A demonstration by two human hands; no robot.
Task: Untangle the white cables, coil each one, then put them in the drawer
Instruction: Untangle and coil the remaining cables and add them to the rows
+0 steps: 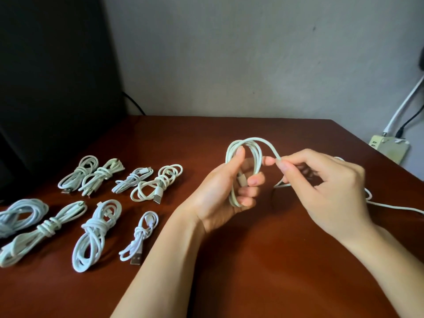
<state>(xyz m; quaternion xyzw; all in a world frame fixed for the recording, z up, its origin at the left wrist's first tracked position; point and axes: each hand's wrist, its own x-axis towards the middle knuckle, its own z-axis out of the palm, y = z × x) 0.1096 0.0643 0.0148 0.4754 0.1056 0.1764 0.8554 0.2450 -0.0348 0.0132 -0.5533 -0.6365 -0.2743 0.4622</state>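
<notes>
Watching through the head camera, I see the left hand (pixel 231 196) clenched around several loops of a white cable (pixel 249 143), with its fingers curled through the coil and the thumb standing up inside the loops. Part of the coil is buried in that fist, and a pale plug-like piece between the fingers is hard to make out. Just right of that grip, the right hand (pixel 328 189) pinches the same cable's free strand between thumb and forefinger. Beyond the pinch the loose tail (pixel 394 206) passes behind the right hand, lies across the table (pixel 229 271) and is cut off at the frame's right edge. Left of the grip, eight tied bundles (pixel 96 235) lie on the table in two rows. The farthest bundle (pixel 20 214) is clipped by the left edge.
</notes>
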